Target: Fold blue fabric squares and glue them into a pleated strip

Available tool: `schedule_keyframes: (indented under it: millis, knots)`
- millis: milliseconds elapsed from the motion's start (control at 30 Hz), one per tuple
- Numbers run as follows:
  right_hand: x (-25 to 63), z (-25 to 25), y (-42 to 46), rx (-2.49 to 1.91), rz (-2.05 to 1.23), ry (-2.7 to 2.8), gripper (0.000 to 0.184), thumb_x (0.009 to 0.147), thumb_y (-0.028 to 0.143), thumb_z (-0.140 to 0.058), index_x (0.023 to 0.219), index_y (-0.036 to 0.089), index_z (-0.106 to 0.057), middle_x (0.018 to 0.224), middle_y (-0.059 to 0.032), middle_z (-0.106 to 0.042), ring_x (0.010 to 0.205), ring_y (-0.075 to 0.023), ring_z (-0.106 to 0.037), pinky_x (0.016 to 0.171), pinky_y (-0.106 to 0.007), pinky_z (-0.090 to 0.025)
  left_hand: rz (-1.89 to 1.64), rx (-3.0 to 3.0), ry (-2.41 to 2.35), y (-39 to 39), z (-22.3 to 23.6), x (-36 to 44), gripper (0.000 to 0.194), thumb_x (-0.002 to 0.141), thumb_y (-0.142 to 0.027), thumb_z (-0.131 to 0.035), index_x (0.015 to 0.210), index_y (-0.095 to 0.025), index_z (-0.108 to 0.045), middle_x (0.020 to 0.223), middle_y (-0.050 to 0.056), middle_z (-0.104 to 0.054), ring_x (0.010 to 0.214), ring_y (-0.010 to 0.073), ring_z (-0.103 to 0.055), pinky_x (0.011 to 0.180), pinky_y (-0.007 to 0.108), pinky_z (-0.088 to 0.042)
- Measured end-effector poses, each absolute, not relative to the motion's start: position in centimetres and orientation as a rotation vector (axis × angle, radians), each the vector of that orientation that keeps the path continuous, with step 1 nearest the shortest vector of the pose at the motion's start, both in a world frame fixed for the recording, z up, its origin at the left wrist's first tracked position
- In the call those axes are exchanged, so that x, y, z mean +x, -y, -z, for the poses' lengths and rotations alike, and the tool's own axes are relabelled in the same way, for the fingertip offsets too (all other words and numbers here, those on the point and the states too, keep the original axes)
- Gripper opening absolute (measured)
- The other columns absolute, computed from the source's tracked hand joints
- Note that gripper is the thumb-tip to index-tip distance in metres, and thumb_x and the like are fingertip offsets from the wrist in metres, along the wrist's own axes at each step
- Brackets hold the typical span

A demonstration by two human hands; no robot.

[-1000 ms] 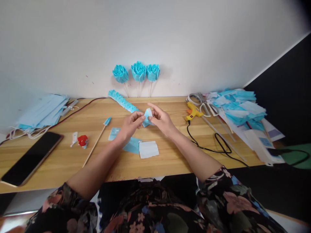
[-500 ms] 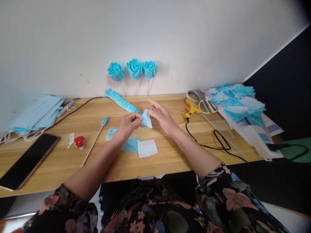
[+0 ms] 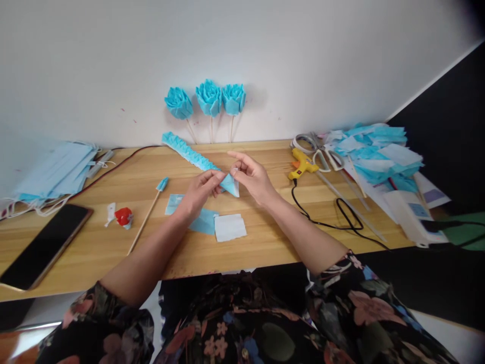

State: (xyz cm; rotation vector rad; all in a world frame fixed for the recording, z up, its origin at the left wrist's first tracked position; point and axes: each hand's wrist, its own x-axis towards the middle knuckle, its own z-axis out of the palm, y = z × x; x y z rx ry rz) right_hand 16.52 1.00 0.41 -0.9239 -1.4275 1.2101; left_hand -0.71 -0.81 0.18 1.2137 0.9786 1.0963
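Note:
Between my hands is a folded piece of blue-and-white mask fabric (image 3: 230,186), shaped like a small triangle. My left hand (image 3: 206,188) pinches its left side, and my right hand (image 3: 252,178) pinches its upper right edge with thumb and fingers, the index finger stretched out. Behind them a strip of folded blue petals (image 3: 187,151) runs back to the left. Under and beside my left wrist lie blue fabric pieces (image 3: 204,222), with a white fabric square (image 3: 230,227) to their right. A wooden stick with a blue tip (image 3: 162,184) lies left of my left hand.
Three blue fabric flowers (image 3: 209,97) on sticks lean against the wall. Right: a yellow glue gun (image 3: 302,164) with its cord, scissors (image 3: 329,160), tape (image 3: 304,143), fabric scraps (image 3: 379,151). Left: face masks (image 3: 56,169), a phone (image 3: 45,246) and a red item (image 3: 124,217).
The fabric piece is now folded into a tighter triangle. My right thumb and fingers have closed on its upper edge. The view has shifted slightly.

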Motion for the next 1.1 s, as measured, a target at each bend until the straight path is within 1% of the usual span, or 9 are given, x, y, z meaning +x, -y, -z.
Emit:
schedule_keyframes:
  millis: [167, 233, 333, 400, 500, 600, 800, 1000, 1100]
  knots:
    - [16.3, 0.0, -0.9, -0.925, -1.217, 1.463, 0.05, 0.084, 0.033, -0.066, 0.133, 0.025, -0.06, 0.087, 0.0002, -0.064, 0.079, -0.014, -0.056, 0.076, -0.03, -0.051, -1.049, 1.3, -1.035, 0.9, -0.4, -0.5, 0.027, 0.071, -0.041, -0.079, 0.073, -0.017, -0.066, 0.063, -0.002, -0.057, 0.055, 0.0086, -0.043, 0.054, 0.024, -0.034]
    - [16.4, 0.1, -1.1, -0.928, -1.196, 1.467, 0.055, 0.086, 0.035, -0.063, 0.139, 0.026, -0.055, 0.097, -0.0022, -0.066, 0.085, -0.0158, -0.059, 0.08, -0.032, -0.053, -1.077, 1.293, -1.06, 0.9, -0.4, -0.5, 0.026, 0.071, -0.039, -0.078, 0.068, -0.017, -0.064, 0.06, -0.002, -0.056, 0.053, 0.0083, -0.042, 0.053, 0.024, -0.033]
    - [16.8, 0.1, -1.5, -0.956, -1.127, 1.422, 0.058, 0.089, 0.04, -0.06, 0.145, 0.034, -0.046, 0.12, -0.0054, -0.066, 0.103, -0.0194, -0.06, 0.086, -0.035, -0.055, -1.127, 1.271, -1.079, 0.9, -0.6, -0.6, 0.025, 0.073, -0.038, -0.077, 0.066, -0.017, -0.064, 0.058, -0.001, -0.058, 0.053, 0.0091, -0.045, 0.054, 0.024, -0.035]
    - [17.0, 0.1, -1.6, -0.954, -1.141, 1.386, 0.057, 0.09, 0.044, -0.06, 0.145, 0.036, -0.046, 0.125, -0.0056, -0.065, 0.11, -0.0205, -0.06, 0.089, -0.037, -0.055, -1.163, 1.256, -1.078, 0.9, -0.7, -0.6, 0.025, 0.074, -0.038, -0.076, 0.066, -0.018, -0.064, 0.057, -0.001, -0.058, 0.053, 0.0093, -0.046, 0.054, 0.024, -0.036]
    - [16.9, 0.2, -1.5, -0.927, -1.268, 1.364, 0.056, 0.089, 0.045, -0.061, 0.142, 0.031, -0.05, 0.11, -0.0046, -0.069, 0.101, -0.0193, -0.063, 0.088, -0.037, -0.054, -1.214, 1.244, -1.073, 0.8, -0.8, -0.7, 0.026, 0.075, -0.039, -0.075, 0.065, -0.018, -0.063, 0.056, -0.002, -0.057, 0.053, 0.0089, -0.045, 0.054, 0.024, -0.036]
    - [16.4, 0.3, -1.2, -0.91, -1.337, 1.395, 0.059, 0.085, 0.04, -0.066, 0.141, 0.026, -0.052, 0.094, -0.0012, -0.069, 0.086, -0.0168, -0.063, 0.081, -0.033, -0.053, -1.236, 1.24, -1.076, 0.7, -0.7, -0.7, 0.026, 0.074, -0.04, -0.076, 0.067, -0.018, -0.064, 0.058, -0.002, -0.057, 0.054, 0.0092, -0.046, 0.055, 0.025, -0.038]
    - [16.0, 0.4, -1.0, -0.895, -1.378, 1.424, 0.058, 0.079, 0.03, -0.067, 0.135, 0.024, -0.055, 0.096, -0.0003, -0.071, 0.082, -0.0153, -0.064, 0.072, -0.029, -0.052, -1.223, 1.251, -1.068, 0.7, -0.6, -0.7, 0.025, 0.073, -0.039, -0.078, 0.07, -0.017, -0.067, 0.061, -0.001, -0.059, 0.056, 0.0094, -0.047, 0.056, 0.025, -0.038]
    - [16.1, 0.4, -1.0, -0.91, -1.319, 1.422, 0.055, 0.078, 0.024, -0.064, 0.133, 0.022, -0.056, 0.09, 0.0011, -0.07, 0.078, -0.0141, -0.063, 0.073, -0.028, -0.051, -1.193, 1.234, -1.048, 0.7, -0.5, -0.7, 0.037, 0.076, -0.054, -0.074, 0.073, -0.017, -0.067, 0.062, 0.0, -0.058, 0.058, 0.0111, -0.05, 0.057, 0.026, -0.04]
    - [16.0, 0.5, -1.0, -0.908, -1.318, 1.446, 0.059, 0.078, 0.024, -0.063, 0.136, 0.023, -0.055, 0.093, 0.0004, -0.07, 0.079, -0.0143, -0.063, 0.072, -0.029, -0.051, -1.152, 1.252, -1.059, 0.7, -0.6, -0.8, 0.031, 0.073, -0.046, -0.078, 0.072, -0.017, -0.067, 0.061, -0.001, -0.058, 0.056, 0.0104, -0.048, 0.057, 0.026, -0.038]
